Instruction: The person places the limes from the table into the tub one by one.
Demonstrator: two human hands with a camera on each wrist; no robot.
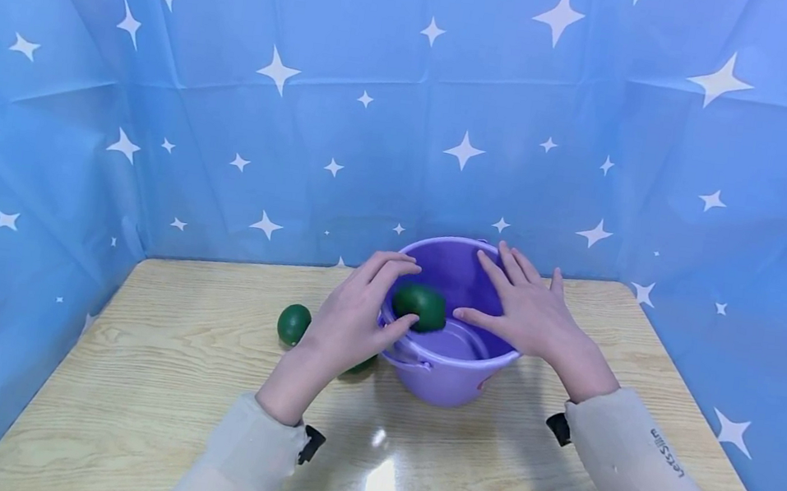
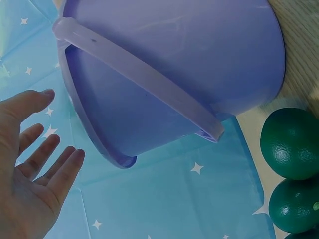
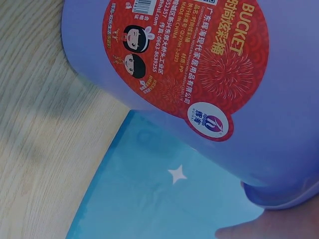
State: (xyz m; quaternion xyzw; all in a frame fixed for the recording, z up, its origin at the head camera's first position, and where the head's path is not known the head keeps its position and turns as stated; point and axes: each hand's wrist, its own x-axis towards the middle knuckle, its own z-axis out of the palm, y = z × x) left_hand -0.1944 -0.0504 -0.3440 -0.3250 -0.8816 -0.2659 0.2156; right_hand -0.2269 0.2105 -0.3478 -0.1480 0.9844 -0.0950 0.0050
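Left hand (image 1: 351,306) and right hand (image 1: 532,313), both loosely spread, were at opposite sides of the purple bucket (image 1: 446,381) in the head view, a green fruit (image 1: 419,305) inside it. The left wrist view showed more green fruits (image 2: 290,144) beside the bucket. In the right wrist view, a red label (image 3: 199,64) covered part of the bucket's side.

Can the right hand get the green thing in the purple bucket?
Probably yes. The right hand is spread at the open top of the purple bucket, empty, and nothing seems to block it from the green thing.
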